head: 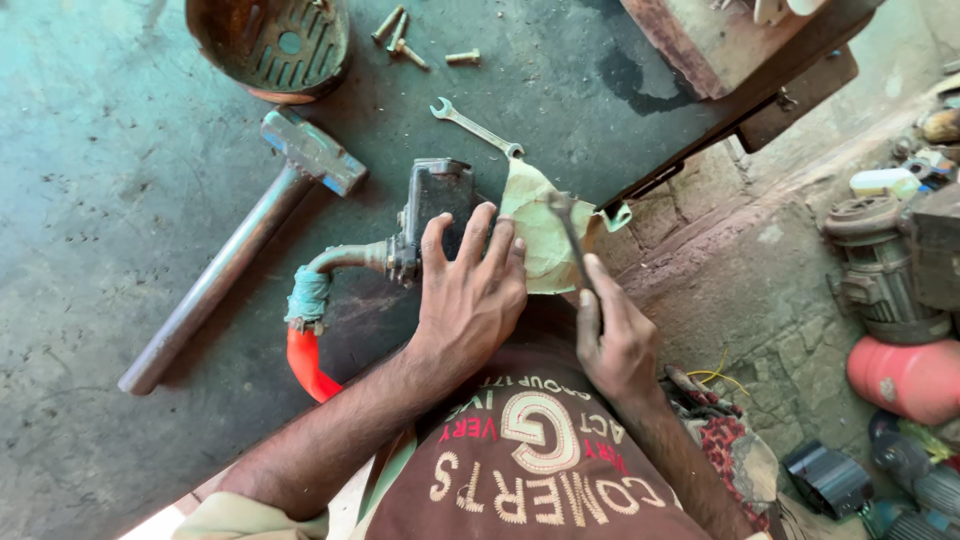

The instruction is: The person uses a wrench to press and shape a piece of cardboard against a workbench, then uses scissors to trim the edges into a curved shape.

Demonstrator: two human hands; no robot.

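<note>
My left hand (pixel 470 300) lies flat, fingers spread, on a pale green sheet of gasket paper (pixel 545 235) and on the edge of a dark metal housing (pixel 438 200) with a bent pipe (pixel 345 260). The pipe ends in a taped joint and a red hose (pixel 305 360). My right hand (pixel 615 335) grips a slim metal tool (pixel 572 235) whose tip rests on the paper. Both things sit on a dark steel workbench (pixel 120 200) close to my body.
A sledgehammer (pixel 250 235) lies to the left, a combination wrench (pixel 475 127) just behind the housing. A rusty slotted cover (pixel 270 45) and several bolts (pixel 410 40) are at the back. Motors (pixel 885 265), a red tank (pixel 905 375) and clutter fill the floor at right.
</note>
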